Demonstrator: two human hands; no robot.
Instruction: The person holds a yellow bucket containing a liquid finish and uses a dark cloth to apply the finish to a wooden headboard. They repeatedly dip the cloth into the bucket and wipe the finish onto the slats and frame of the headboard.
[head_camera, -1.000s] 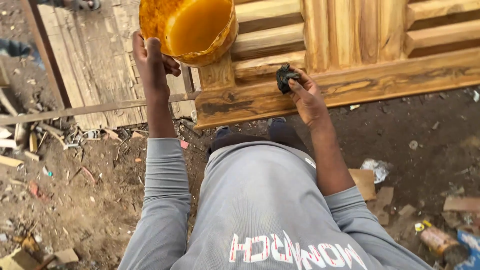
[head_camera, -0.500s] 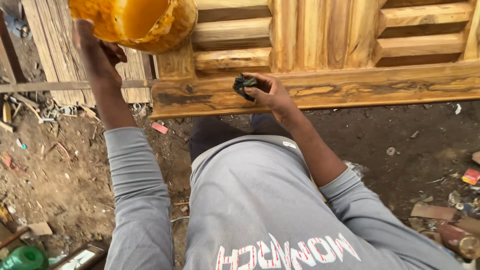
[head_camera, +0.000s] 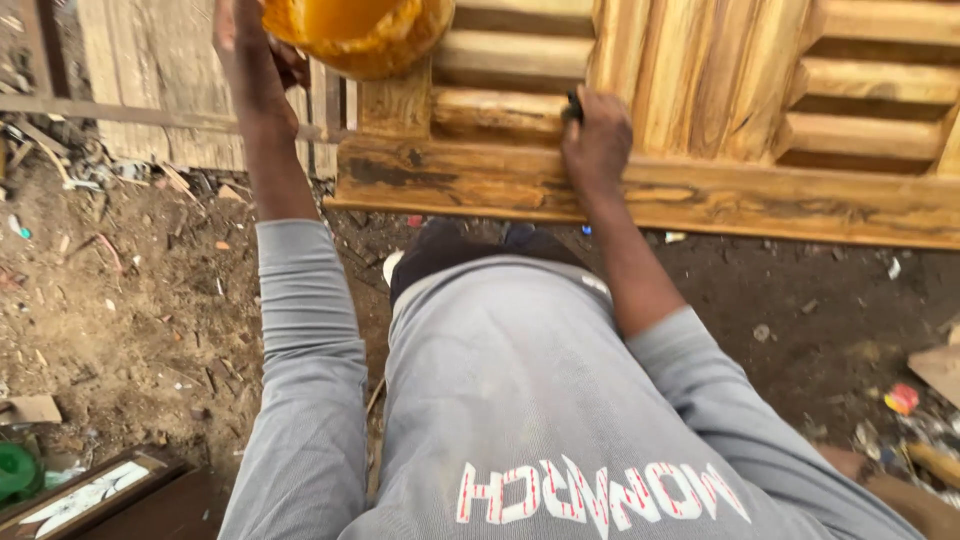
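In the head view, the right hand (head_camera: 598, 135) is closed around a small dark applicator (head_camera: 572, 106), pressing it against the slatted wooden door panel (head_camera: 700, 190), whose bottom rail runs left to right just near of the hand. The left hand (head_camera: 250, 60) grips the rim of an amber-stained container (head_camera: 360, 35) at far left, well apart from the applicator.

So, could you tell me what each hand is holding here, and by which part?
Left hand grips the yellow tub at its side. Right hand presses a small dark applicator, mostly hidden, against the wooden door.
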